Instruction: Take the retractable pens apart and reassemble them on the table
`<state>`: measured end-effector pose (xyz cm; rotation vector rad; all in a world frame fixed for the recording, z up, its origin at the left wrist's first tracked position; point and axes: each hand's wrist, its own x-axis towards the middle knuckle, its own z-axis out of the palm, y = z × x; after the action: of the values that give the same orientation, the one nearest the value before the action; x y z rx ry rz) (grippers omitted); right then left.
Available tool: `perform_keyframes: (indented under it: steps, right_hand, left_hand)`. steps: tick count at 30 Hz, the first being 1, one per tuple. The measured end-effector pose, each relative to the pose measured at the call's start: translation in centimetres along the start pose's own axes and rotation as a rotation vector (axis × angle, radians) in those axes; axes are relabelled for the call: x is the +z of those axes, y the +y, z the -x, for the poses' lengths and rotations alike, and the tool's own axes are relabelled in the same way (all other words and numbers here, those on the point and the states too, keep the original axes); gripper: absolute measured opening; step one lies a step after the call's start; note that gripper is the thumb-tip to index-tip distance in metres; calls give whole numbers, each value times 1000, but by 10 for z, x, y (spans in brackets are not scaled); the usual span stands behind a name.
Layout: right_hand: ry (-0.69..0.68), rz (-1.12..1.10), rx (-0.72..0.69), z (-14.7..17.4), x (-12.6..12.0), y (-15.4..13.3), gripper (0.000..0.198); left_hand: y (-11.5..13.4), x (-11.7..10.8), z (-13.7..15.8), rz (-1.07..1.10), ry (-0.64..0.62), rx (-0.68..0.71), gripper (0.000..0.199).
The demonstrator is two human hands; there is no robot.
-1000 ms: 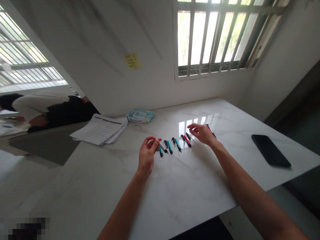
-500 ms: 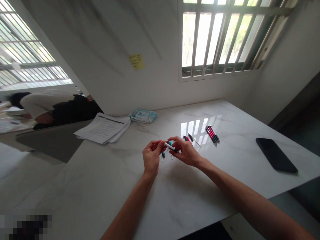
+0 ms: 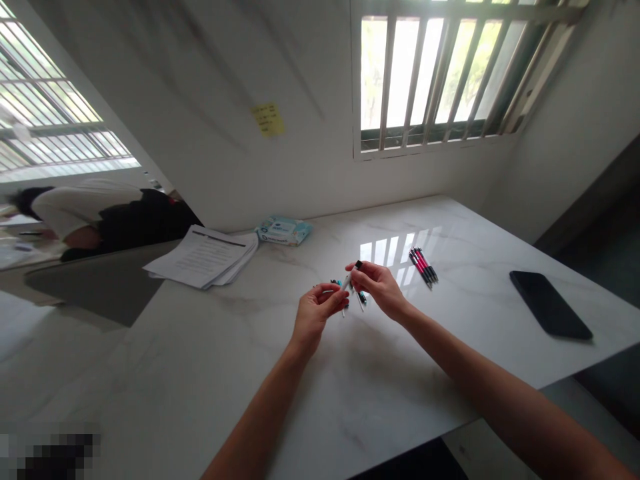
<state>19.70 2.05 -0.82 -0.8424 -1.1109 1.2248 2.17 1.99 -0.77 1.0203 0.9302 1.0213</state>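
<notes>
A white pen barrel [image 3: 347,281] with a black end [image 3: 358,265] is held between my two hands above the table. It is tilted, with the black end uppermost. My left hand [image 3: 315,312] pinches the lower end between thumb and fingers. Closed around the upper part is my right hand [image 3: 381,288], its fingertips near the black end. Beneath and behind the hands lie loose pen parts [image 3: 361,299], some black, some teal, and thin white sticks that look like refills. My fingers hide part of them.
Several red and black pens [image 3: 423,268] lie side by side to the right. A black phone [image 3: 550,305] rests near the right edge. Papers [image 3: 200,257] and a blue wipes packet [image 3: 283,231] are at the back left. A person [image 3: 95,213] bends over another table.
The white pen barrel has swung round: its black end pointed down to the right and now points up. My right hand has risen slightly, and my left hand has shifted right.
</notes>
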Motion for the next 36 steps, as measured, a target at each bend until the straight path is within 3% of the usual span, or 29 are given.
perform_keyframes:
  steps: [6, 12, 15, 17, 20, 22, 24, 28, 36]
  right_hand:
    - [-19, 85, -28, 1, 0, -5, 37]
    - [38, 10, -44, -4, -12, -11, 28]
    - [128, 43, -48, -11, -27, -15, 29]
    - [188, 181, -56, -14, -41, -18, 29]
    - [231, 647, -56, -19, -67, -24, 18]
    - [266, 960, 12, -21, -84, -27, 10]
    - [278, 1137, 121, -21, -100, -28, 15]
    - [220, 1228, 254, -21, -117, -24, 17]
    - [128, 1255, 296, -21, -118, -17, 11]
  left_hand:
    - [-9, 11, 7, 24, -61, -109, 49]
    - [-1, 1, 1, -66, -80, -25, 38]
    - [4, -3, 1, -210, -102, 54, 31]
    - [6, -3, 4, -427, -145, 166, 22]
    - [7, -1, 10, -829, -238, 408, 7]
    - [5, 3, 14, -994, -307, 523, 6]
    - [2, 7, 16, -1068, -358, 556, 7]
    - [-4, 12, 19, -1123, -404, 551, 9]
    - [-4, 14, 18, -1139, -379, 577, 11]
